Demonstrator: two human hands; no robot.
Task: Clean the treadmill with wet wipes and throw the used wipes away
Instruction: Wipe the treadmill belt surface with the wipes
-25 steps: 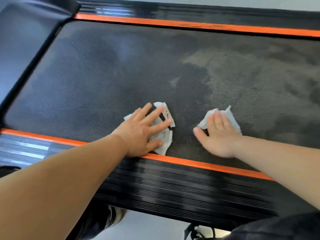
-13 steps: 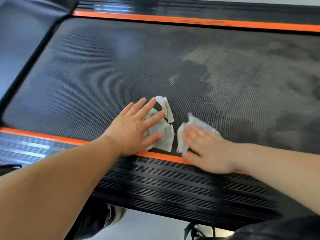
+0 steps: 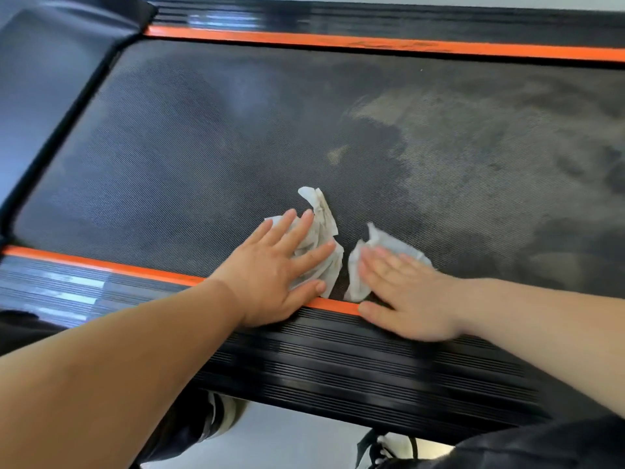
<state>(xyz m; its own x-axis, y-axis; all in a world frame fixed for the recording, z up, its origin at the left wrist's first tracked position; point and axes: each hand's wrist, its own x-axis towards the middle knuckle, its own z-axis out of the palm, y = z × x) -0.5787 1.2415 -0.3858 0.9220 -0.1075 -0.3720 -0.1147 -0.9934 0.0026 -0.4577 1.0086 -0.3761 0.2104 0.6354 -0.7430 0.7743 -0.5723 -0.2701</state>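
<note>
The treadmill's dark textured belt (image 3: 209, 147) fills the view, with dusty grey smears on its right half. My left hand (image 3: 274, 269) lies flat with spread fingers on a crumpled, soiled white wipe (image 3: 323, 228) at the belt's near edge. Beside it, my right hand (image 3: 406, 292) presses flat on a second white wipe (image 3: 389, 245). The two wipes nearly touch. Both palms overlap the near orange stripe (image 3: 101, 265).
A ribbed black side rail (image 3: 338, 360) runs along the near edge, and another orange stripe (image 3: 372, 45) borders the far side. A black motor cover (image 3: 50, 62) sits at the upper left. Shoes (image 3: 223, 414) and pale floor show below the rail.
My right hand slid its wipe left and toward the near edge, ending next to the left wipe. My left hand has barely moved.
</note>
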